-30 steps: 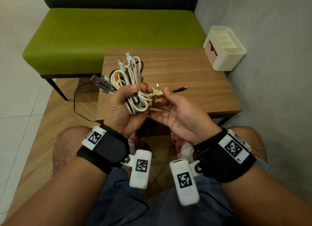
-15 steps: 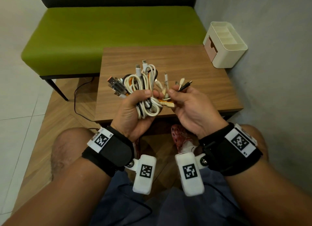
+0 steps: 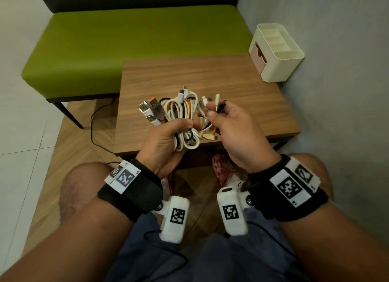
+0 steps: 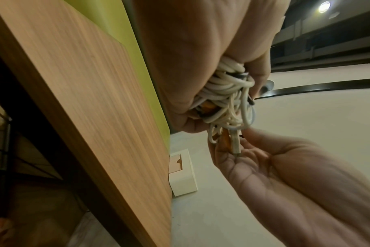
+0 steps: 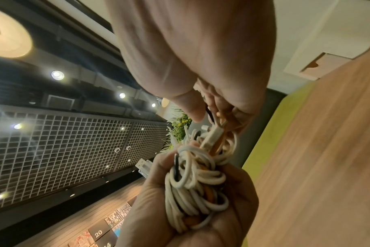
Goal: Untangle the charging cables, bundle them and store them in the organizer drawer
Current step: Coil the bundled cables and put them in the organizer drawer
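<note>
Step in hand, as I judged it: untangling, barely begun. Left hand (image 3: pixel 166 142) sat at frame centre, above the near edge of the counter (image 3: pixel 242 81), its fingers curled tight round the cables (image 3: pixel 185 121). Right hand (image 3: pixel 233 130) was just beside it, thumb and fingers pinching a few plug ends (image 3: pixel 219 103) that stood up from the knot. Both hands were in the air; nothing rested on the counter.

The cables looked like one dense wad: mostly off-white loops, with some black and one orange strand threaded through. USB plugs fanned out at its upper left. From the right wrist view the loops crossed each other closely, so I couldn't tell how many cables there were.

Next move, by my reckoning: keep one plug pinched and draw it away from the wad, with the left grip loosened enough to let the loops slide instead of cinching.

The organizer (image 3: pixel 275 52) stood at upper right on the counter's far corner, its drawer (image 3: pixel 258 55) shut.
</note>
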